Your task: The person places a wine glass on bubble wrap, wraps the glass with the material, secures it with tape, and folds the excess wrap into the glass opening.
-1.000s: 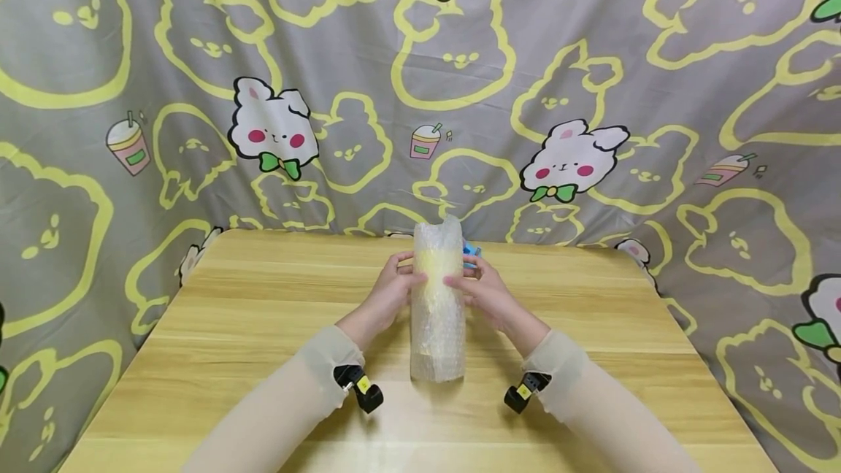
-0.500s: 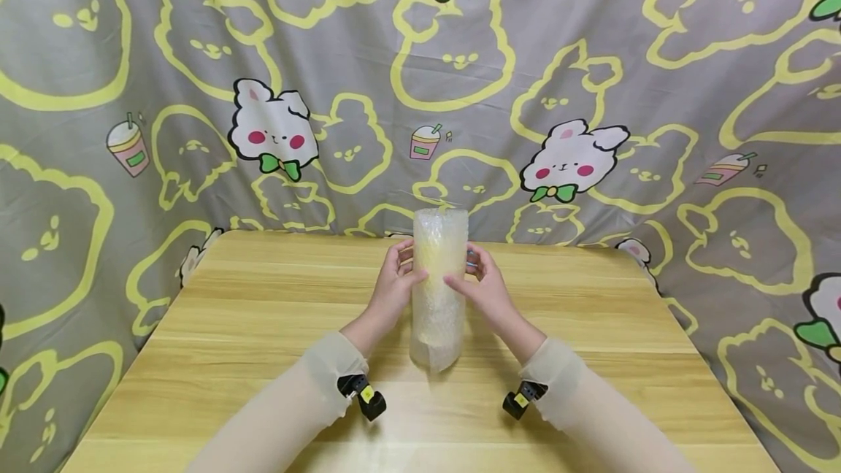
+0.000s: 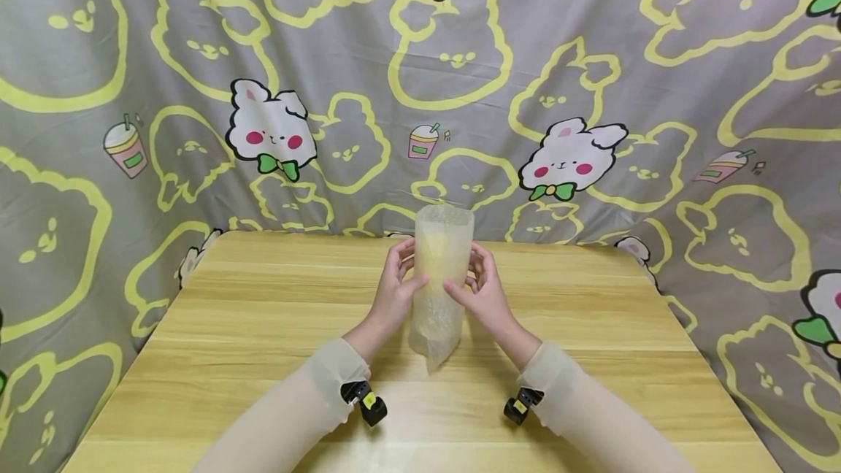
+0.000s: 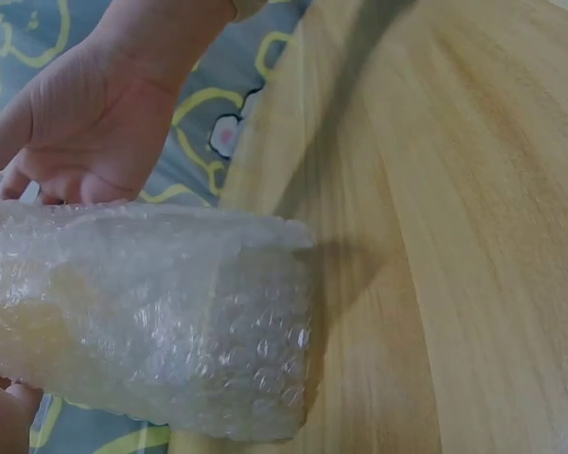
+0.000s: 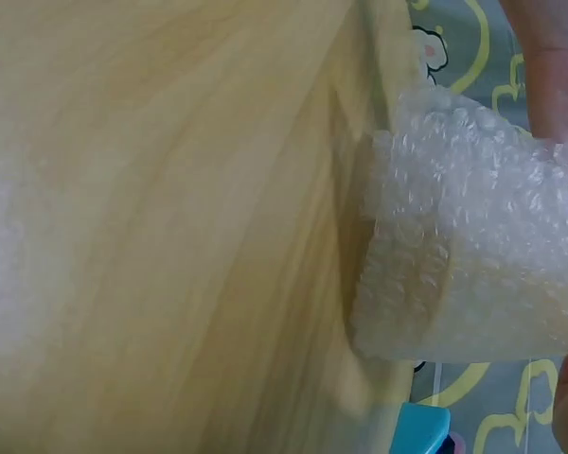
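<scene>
A roll of clear bubble wrap point(image 3: 439, 312) stands roughly upright between my two hands, with something pale yellow showing through it. My left hand point(image 3: 394, 294) grips its left side and my right hand point(image 3: 488, 296) grips its right side. Both thumbs lie on the near face, while the other fingers reach round behind and are partly hidden. The round top end faces up towards my head. In the left wrist view the bubble wrap point(image 4: 170, 322) has one end close to the wood; whether it touches, I cannot tell. What is wrapped inside cannot be made out.
Beneath my hands is a wood-grain table point(image 3: 276, 363). A bright blue object point(image 5: 419, 428) sits at the lower edge of the right wrist view, partly cut off. A patterned grey curtain point(image 3: 368, 57) hangs behind the table and along both sides.
The bubble-wrapped roll has tilted and turned in my hands, so its top rim now shows. Its lower end has risen slightly in view. The blue object behind it is now hidden in the head view.
</scene>
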`<action>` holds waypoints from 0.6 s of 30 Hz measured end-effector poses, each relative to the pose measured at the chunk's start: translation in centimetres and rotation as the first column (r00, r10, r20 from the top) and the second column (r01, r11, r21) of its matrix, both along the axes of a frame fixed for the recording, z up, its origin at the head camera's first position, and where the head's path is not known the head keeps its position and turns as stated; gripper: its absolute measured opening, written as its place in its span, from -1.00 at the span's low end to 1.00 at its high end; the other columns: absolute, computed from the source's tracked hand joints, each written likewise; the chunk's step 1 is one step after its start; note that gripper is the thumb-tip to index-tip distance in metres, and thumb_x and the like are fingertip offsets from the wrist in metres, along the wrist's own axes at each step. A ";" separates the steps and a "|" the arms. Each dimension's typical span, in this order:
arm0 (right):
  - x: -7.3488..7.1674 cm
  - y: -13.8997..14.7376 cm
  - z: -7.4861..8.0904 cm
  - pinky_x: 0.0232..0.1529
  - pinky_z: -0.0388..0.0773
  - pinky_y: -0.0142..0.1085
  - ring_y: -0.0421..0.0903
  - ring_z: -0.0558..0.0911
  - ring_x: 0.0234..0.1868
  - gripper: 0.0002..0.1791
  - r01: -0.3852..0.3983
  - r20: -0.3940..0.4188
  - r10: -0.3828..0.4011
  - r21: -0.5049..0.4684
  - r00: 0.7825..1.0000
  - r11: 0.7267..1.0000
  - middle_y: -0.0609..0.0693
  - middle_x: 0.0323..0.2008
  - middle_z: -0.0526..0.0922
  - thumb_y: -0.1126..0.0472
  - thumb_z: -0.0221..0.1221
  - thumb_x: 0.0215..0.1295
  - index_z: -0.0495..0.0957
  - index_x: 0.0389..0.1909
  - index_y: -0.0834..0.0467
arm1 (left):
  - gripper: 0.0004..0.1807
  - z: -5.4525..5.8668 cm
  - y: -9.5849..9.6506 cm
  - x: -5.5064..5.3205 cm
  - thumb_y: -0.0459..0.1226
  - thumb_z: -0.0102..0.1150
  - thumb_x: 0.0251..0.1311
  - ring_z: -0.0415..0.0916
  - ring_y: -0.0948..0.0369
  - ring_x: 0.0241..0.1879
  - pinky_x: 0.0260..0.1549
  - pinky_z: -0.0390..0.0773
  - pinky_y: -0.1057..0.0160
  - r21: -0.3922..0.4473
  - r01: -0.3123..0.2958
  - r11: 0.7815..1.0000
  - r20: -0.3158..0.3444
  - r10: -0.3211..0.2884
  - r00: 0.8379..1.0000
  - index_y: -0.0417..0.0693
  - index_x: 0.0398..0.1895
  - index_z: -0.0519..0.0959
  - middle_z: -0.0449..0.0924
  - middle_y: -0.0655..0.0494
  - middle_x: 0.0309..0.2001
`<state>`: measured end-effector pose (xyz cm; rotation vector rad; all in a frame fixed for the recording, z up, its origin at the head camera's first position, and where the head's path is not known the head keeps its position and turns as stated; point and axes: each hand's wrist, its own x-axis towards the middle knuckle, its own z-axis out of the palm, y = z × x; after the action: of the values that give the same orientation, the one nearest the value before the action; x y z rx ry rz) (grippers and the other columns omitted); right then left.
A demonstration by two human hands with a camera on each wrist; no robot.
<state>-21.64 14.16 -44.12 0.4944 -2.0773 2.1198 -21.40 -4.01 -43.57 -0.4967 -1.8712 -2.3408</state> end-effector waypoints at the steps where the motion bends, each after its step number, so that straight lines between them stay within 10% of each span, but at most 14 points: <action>1: 0.0 0.0 -0.1 0.11 0.47 -0.34 -0.05 0.42 0.16 -0.07 0.001 -0.006 -0.001 0.004 1.000 1.000 0.25 0.27 0.39 0.54 0.31 0.13 0.04 0.46 0.25 | -0.29 -0.1 0.0 0.0 -0.52 0.14 0.19 0.25 -0.16 0.32 0.11 0.45 0.19 0.002 0.001 1.000 -0.004 -0.001 1.000 -0.25 0.41 0.14 0.19 -0.24 0.36; 18: 0.6 -0.2 -1.1 0.14 0.43 -0.35 -0.09 0.39 0.21 -0.02 0.043 -0.119 -0.037 0.050 0.992 0.998 0.16 0.26 0.35 0.58 0.33 0.11 0.02 0.49 0.22 | -0.16 -0.7 0.4 0.5 -0.35 0.20 0.25 0.17 -0.08 0.38 0.33 0.26 -0.02 -0.029 0.047 0.998 -0.078 -0.049 0.996 -0.17 0.51 -0.02 0.12 -0.23 0.44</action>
<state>-21.03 13.99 -45.19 0.5651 -2.0644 1.9678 -20.89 -3.61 -44.22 -0.6341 -1.8788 -2.2915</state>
